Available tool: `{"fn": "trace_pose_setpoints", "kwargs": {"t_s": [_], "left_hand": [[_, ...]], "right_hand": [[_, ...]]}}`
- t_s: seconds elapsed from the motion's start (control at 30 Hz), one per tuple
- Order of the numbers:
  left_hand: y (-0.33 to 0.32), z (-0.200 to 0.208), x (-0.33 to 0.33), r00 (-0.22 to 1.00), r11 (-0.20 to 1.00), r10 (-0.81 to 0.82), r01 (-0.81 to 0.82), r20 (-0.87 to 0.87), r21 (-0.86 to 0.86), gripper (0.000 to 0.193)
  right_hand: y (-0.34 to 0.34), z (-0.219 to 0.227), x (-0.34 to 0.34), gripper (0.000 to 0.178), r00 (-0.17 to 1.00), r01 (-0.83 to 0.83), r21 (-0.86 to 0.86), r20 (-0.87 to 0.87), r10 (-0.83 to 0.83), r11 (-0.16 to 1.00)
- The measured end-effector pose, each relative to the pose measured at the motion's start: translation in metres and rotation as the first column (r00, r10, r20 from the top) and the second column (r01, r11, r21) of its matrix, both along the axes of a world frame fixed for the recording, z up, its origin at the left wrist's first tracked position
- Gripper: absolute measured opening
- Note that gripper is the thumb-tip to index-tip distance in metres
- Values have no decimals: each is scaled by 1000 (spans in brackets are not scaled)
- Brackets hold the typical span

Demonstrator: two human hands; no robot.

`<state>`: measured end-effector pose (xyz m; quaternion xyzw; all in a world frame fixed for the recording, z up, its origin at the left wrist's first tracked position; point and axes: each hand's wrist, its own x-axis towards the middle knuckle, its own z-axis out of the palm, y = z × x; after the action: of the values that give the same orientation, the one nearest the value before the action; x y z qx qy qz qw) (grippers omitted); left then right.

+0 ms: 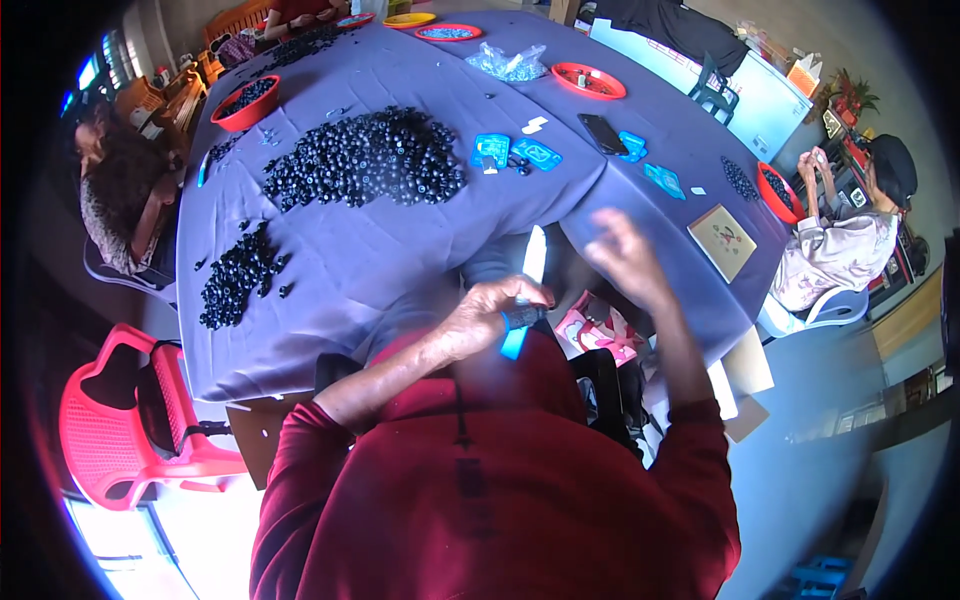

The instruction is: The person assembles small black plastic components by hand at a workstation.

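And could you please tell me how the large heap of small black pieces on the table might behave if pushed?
The heap of black pieces would probably spread rather than move as one, since its contents look loose. Individual pieces may roll, as many look rounded. They might also be slippery, given their shiny highlights.

- I read the held stick (536, 255) at dial centre as white above, blue at the lower end
- Sweater (590, 510), 6 o'clock: dark red
- Cloth (400, 75), 11 o'clock: plain purple-grey
- Piled pieces (370, 158), also 11: glossy black
- Bowl (250, 117), 10 o'clock: orange-red
- Chair (105, 435), 8 o'clock: I get pinkish red
- Cap (893, 165), 2 o'clock: black
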<state>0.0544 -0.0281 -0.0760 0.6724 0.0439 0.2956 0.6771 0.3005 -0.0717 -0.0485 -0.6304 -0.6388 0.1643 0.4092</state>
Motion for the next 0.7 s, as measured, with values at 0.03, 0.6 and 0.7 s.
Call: {"fn": "trace_pose_setpoints", "kwargs": {"t_s": [0.03, 0.6, 0.7], "left_hand": [[1, -2, -3, 1000, 1000, 6, -6, -29, -9, 13], [10, -9, -17, 991, 989, 129, -130, -24, -66, 9], [13, -14, -31, 983, 976, 172, -161, 66, -144, 9]], "right_hand": [[1, -1, 48, 66, 806, 269, 191, 492, -329, 944], [-94, -74, 174, 29, 240, 691, 141, 880, -410, 709], [-106, -16, 101, 28, 392, 650, 200, 738, -549, 733]]}}
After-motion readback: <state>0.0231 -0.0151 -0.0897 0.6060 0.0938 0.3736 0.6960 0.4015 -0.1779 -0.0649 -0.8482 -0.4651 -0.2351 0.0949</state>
